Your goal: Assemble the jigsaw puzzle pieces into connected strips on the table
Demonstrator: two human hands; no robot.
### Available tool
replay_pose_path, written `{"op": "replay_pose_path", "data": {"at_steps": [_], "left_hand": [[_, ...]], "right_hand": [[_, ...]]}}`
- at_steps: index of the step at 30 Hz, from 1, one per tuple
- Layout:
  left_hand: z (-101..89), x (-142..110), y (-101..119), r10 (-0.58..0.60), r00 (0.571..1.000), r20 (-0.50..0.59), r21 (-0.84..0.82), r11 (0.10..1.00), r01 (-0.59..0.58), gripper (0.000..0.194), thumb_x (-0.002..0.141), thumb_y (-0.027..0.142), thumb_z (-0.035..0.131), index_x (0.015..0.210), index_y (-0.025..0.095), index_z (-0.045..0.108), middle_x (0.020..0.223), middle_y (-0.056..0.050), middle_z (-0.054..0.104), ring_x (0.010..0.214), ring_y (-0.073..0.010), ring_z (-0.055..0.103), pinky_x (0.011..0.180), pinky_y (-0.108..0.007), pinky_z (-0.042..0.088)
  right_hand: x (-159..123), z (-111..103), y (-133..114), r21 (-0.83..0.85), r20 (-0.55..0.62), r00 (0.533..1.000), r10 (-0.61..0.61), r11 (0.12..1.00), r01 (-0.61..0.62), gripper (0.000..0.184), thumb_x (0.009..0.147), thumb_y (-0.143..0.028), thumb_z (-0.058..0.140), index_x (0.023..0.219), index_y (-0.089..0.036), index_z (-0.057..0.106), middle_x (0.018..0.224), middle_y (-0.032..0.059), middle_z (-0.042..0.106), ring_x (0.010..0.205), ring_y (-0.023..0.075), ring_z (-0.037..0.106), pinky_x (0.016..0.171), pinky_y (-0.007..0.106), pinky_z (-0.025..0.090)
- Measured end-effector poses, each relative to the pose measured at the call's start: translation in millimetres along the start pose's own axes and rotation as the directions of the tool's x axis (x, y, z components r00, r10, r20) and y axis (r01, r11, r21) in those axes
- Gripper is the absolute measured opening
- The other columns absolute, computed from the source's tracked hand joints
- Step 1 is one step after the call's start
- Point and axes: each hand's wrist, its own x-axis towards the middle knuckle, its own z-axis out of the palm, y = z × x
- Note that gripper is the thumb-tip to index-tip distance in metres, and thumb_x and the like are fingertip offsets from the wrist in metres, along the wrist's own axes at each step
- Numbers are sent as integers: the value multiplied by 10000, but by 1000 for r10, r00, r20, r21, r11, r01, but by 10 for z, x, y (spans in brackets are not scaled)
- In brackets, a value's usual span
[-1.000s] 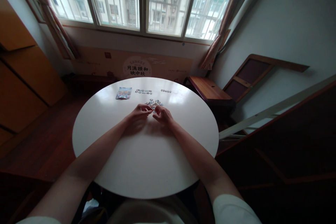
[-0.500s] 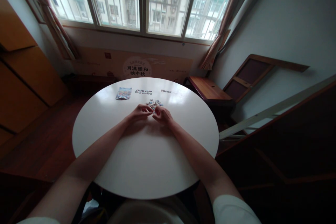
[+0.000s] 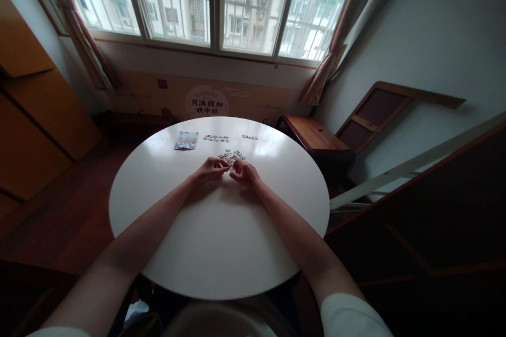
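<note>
A small heap of jigsaw puzzle pieces (image 3: 232,156) lies on the white round table (image 3: 221,253), just beyond my fingers. At the heap's near left edge is my left hand (image 3: 213,167), thumb and fingers closed in a pinch. My right hand (image 3: 244,172) is close beside it with its fingers curled in. Whatever either hand pinches is too small or hidden to make out. Farther back, several pieces stand in rows (image 3: 216,138), with a shorter row (image 3: 250,137) to their right. A printed picture sheet (image 3: 186,140) lies flat at the left of the rows.
A wooden bench (image 3: 316,134) stands behind the table's right side. Orange-brown cabinets (image 3: 39,116) are at the left. A printed board (image 3: 245,97) leans under the barred window, and a wooden folding piece (image 3: 371,116) is by the right wall.
</note>
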Motion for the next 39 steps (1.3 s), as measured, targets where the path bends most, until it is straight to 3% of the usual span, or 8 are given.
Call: {"op": "replay_pose_path", "data": {"at_steps": [12,23,39], "left_hand": [[5,23,20,44,996,-78,40,998,-41,408,693,482,711,825,97,698,593,-32,622,528,-114,556,464,-198,400],[2,10,25,51,997,-49,47,998,-49,402,700,474,708,829,94,695,630,-35,640,540,-105,564,461,-181,407],[15,-10,7,-30,999,11,-31,999,30,400,697,448,725,857,83,695,516,15,549,454,-69,463,420,-169,319]], "right_hand": [[0,18,29,77,-2,999,41,996,-40,168,788,-311,553,927,-219,539,678,-40,577,597,111,534,574,216,358],[1,20,33,80,28,998,54,995,-56,157,772,-314,565,893,-218,536,683,-43,577,601,106,525,570,211,345],[15,-4,16,20,78,995,62,998,-64,150,757,-292,545,878,-203,547,713,-22,583,619,121,490,581,221,306]]}}
